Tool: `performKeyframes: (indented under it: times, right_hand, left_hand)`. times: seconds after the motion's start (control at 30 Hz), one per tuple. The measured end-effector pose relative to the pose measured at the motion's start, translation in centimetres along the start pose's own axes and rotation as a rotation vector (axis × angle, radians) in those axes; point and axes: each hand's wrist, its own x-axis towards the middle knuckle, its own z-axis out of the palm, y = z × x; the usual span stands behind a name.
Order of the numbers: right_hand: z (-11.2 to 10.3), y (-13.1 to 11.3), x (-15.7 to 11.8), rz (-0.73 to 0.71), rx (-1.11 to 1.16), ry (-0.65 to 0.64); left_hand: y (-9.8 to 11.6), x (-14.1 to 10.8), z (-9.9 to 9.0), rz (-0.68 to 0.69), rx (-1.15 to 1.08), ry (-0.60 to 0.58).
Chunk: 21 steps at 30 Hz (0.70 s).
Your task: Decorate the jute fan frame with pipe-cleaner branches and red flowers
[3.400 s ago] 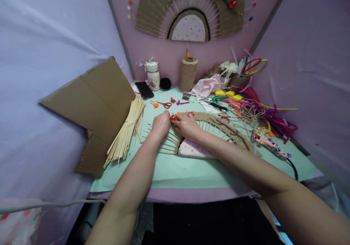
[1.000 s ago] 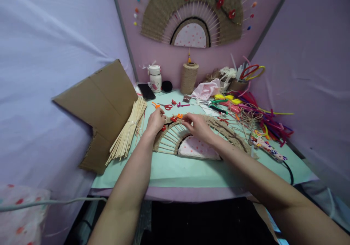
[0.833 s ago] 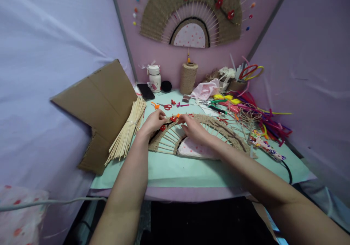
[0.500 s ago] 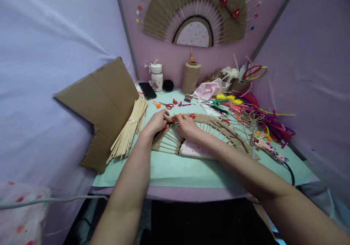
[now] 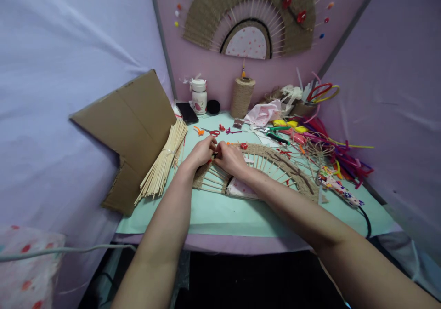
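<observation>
Fingertips of the left hand [image 5: 202,153] and the right hand [image 5: 231,158] have drawn close together over the upper left part of a woven twine fan [image 5: 263,150], which lies on the pale green table covering [image 5: 213,217] with its straight edge towards the person. That brings both hands to work at one small spot, with the rest of the fan in reach but apart from the fingertips. The left fingers are bent inward, and the right fingers curl down to meet them; a dark bit shows between the two, but whether either hand pinches it or merely presses on the weave cannot be told. Just to the right of the hands, an orange ornament [image 5: 228,143] and a red flower [image 5: 244,146] sit along the outer edge, while a brown branch-like strip [image 5: 292,167] follows the curve farther round. Below, bare spokes run in to a dotted half-round panel [image 5: 240,188], partly covered by the right forearm, and a small white scrap [image 5: 248,160] lies over the spokes beside the right wrist. Beyond the fan are red-handled scissors [image 5: 214,133] and a purple piece [image 5: 234,131]; a tied bundle of bamboo sticks [image 5: 163,162] leans by the cardboard [image 5: 129,125] on the left, and a patterned glue gun [image 5: 339,188] lies past the fan's right end.
</observation>
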Motion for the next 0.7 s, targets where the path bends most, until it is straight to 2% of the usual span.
performKeyframes:
  times: [0.17, 0.37, 0.53, 0.7]
  right_hand:
    - [-0.8, 0.6, 0.1, 0.014, 0.003, -0.021]
    - [-1.2, 1.9, -0.3, -0.081, 0.027, -0.029]
    - [-0.5, 2.0, -0.8, -0.109, -0.048, -0.040]
    - [-0.4, 1.9, -0.8, -0.112, -0.072, -0.077]
  left_hand:
    - [-0.5, -0.1, -0.4, -0.042, -0.016, -0.033]
    - [0.0, -0.6, -1.2, -0.040, 0.192, -0.121]
    - [1.4, -0.8, -1.1, -0.098, 0.349, -0.103]
    - [1.1, -0.7, -0.9, -0.073, 0.354, -0.057]
